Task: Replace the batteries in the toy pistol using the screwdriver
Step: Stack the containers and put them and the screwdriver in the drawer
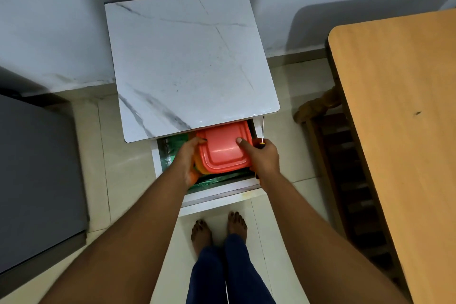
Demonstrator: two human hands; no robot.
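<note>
While no toy pistol or batteries can be seen, the task is judged barely begun. Below the marble-topped surface [190,64], at 6 o'clock, an open drawer [217,190] is occupied by an orange box [223,147], gripped by the left hand [188,158] and right hand [262,155]; the screwdriver [263,131] is also held in the right.

Glossy marble-look cabinet top [190,62]; smooth coral plastic box lid [223,147]; thin shiny metal screwdriver [263,131] shaft; matt wood-grain table [399,106] at three o'clock.
</note>
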